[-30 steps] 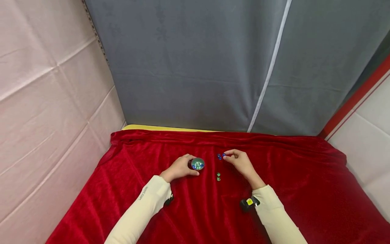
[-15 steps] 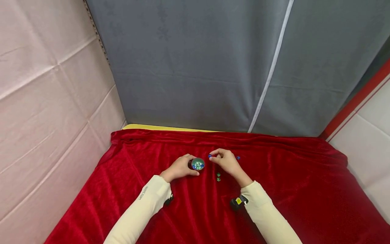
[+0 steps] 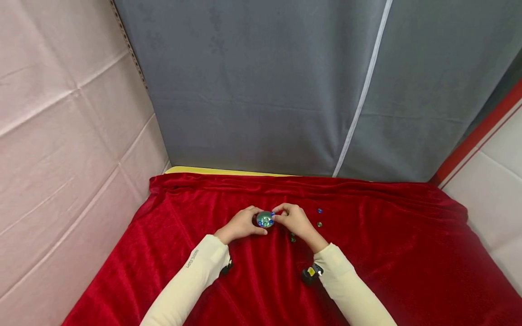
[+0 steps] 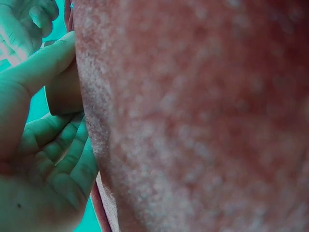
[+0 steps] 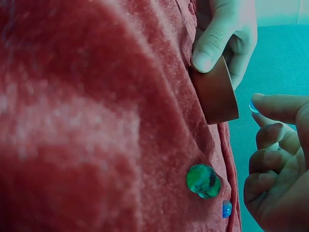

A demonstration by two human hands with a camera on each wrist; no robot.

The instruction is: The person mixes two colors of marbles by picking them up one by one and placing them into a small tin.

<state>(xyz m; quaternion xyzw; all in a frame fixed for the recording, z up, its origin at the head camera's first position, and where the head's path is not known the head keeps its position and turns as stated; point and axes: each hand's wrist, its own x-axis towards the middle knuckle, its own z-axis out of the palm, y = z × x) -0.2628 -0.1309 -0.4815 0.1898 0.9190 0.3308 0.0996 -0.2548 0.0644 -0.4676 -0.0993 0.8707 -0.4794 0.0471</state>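
My left hand (image 3: 243, 222) grips a small cup from its left side, fingers behind and thumb in front. The cup (image 5: 215, 96) looks brown and tapered in the right wrist view. From above, its greenish inside (image 3: 266, 215) shows several blue and green marbles. My right hand (image 3: 297, 222) pinches a blue marble (image 5: 253, 107) between thumb and index finger, right at the cup's right rim in the head view. Its other fingers curl in toward the palm. Two green marbles (image 3: 292, 240) lie on the cloth below the right wrist, partly covered by it.
A blue marble (image 3: 320, 211) and a green marble (image 3: 320, 224) lie on the cloth to the right of the right hand. Wrinkled red velvet cloth (image 3: 387, 253) covers the table. A grey curtain (image 3: 253, 90) hangs behind, with a pale panel (image 3: 61, 136) at the left.
My right hand has carried a blue marble leftward from the cloth to the cup's rim. The blue and green marbles at the right have come into sight. My left hand and the cup stay put.
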